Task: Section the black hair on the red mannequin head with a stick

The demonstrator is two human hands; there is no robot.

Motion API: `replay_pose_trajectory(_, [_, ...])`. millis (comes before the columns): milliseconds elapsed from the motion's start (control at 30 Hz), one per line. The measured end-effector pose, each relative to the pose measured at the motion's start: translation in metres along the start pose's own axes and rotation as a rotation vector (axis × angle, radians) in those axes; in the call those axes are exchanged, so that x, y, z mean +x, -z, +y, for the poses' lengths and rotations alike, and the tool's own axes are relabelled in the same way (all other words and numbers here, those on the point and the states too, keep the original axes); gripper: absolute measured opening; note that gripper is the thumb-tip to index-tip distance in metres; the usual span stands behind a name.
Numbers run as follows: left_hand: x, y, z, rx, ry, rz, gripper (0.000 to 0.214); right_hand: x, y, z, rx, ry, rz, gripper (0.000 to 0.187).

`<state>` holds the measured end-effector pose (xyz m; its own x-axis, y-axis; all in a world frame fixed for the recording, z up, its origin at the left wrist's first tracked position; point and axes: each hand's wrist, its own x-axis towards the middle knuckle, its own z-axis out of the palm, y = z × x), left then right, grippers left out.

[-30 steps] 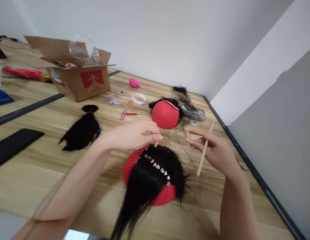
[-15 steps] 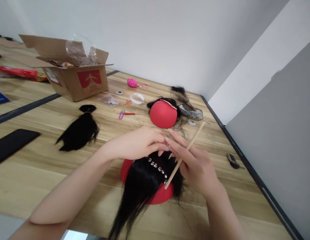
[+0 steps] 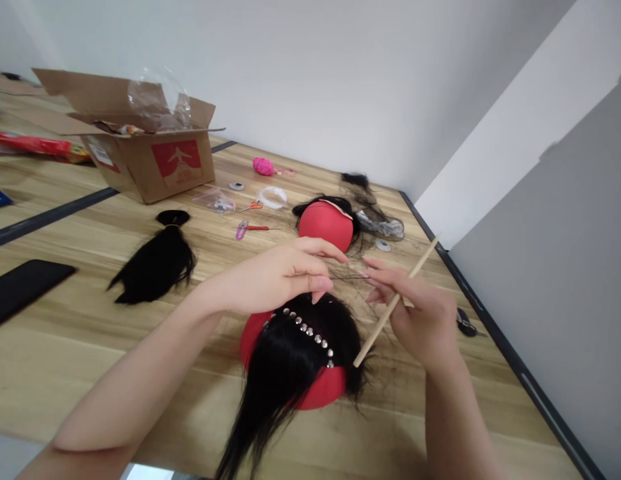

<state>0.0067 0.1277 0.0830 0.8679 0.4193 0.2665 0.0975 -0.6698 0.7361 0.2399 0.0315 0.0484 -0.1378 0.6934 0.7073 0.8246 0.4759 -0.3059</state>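
Observation:
A red dome [image 3: 325,390] on the wooden table carries long black hair [image 3: 280,363], with a row of silver studs [image 3: 310,331] across it. My left hand [image 3: 285,273] is over the far side of the dome, its fingers closed on thin black strands [image 3: 347,277]. The strands stretch across to the fingertips of my right hand [image 3: 415,307], which pinch their other end. Between the fingers of my right hand rests a slanting wooden stick [image 3: 377,330], its lower end beside the hair.
Beyond my hands is another red dome [image 3: 325,225] with black hair. A black hair bundle [image 3: 157,263], a phone-like black slab [image 3: 25,290], a cardboard box [image 3: 155,167], a red-handled tool [image 3: 257,228], a ring of white cord [image 3: 273,197] and pink yarn [image 3: 263,166] lie around.
My hands have come apart, the right one moving right with the wooden stick. Thin strands now show stretched between them, and more of the studded hair is visible.

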Motion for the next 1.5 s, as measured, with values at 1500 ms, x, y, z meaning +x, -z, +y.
replay_pose_trajectory(1500, [0.005, -0.018, 0.002, 0.019, 0.015, -0.032, 0.037, -0.005, -0.014, -0.038, 0.032, -0.108, -0.037, 0.018])
